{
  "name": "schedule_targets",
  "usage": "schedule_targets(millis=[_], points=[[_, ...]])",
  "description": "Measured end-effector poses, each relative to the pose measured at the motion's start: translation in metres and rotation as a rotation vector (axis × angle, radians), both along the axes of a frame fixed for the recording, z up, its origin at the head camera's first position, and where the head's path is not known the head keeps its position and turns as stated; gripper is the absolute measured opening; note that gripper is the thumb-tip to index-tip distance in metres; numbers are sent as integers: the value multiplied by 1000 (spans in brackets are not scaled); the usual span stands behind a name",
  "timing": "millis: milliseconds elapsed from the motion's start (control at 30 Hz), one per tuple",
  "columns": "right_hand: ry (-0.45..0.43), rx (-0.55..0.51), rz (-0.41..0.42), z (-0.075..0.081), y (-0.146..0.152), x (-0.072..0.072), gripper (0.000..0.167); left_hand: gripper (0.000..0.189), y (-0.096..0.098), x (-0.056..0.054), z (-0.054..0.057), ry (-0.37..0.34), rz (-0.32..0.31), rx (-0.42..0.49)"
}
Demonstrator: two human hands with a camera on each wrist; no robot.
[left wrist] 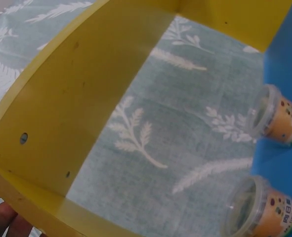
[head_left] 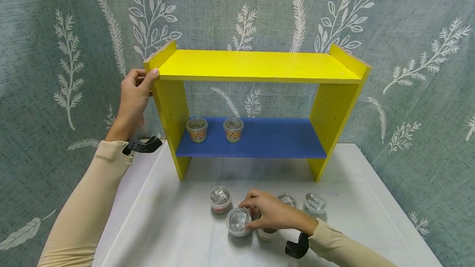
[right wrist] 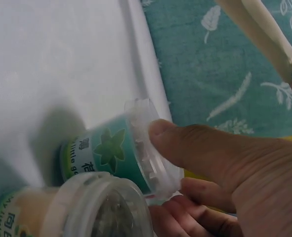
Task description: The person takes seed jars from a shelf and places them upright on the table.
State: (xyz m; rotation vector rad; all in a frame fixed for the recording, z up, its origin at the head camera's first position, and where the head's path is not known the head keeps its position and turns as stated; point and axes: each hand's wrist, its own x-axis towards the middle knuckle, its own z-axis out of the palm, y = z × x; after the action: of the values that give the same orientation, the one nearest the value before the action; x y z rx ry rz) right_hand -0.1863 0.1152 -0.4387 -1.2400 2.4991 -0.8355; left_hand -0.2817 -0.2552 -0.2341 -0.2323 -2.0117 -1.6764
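At the upper left corner of a yellow shelf unit [head_left: 252,65], my left hand [head_left: 134,96] grips the side panel, thumb at the front edge. My right hand [head_left: 272,211] pinches the rim of a clear-lidded plastic cup [head_left: 237,221] low over the white table. That cup has a green label [right wrist: 110,148] with a leaf picture in the right wrist view. An orange-labelled cup [head_left: 268,235] stands right beside it, partly hidden under the hand. Two more orange-labelled cups, one at the left end [head_left: 197,133] and another [head_left: 233,134] to its right, stand upright on the blue board.
Around my right hand, other lidded cups stand on the white table [head_left: 178,226]: one at the left [head_left: 220,201], one behind the hand [head_left: 287,200] and one at the right [head_left: 315,204]. A leaf-patterned green cloth [head_left: 415,106] hangs behind the shelf.
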Motion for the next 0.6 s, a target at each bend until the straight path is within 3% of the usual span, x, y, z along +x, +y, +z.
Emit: schedule_targets(millis=[267, 600], points=[[7, 17, 5, 2, 6, -6, 53, 33, 0, -1, 0, 14, -3, -1], [-35, -113, -37, 10, 11, -24, 47, 37, 1, 0, 0, -2, 12, -15]])
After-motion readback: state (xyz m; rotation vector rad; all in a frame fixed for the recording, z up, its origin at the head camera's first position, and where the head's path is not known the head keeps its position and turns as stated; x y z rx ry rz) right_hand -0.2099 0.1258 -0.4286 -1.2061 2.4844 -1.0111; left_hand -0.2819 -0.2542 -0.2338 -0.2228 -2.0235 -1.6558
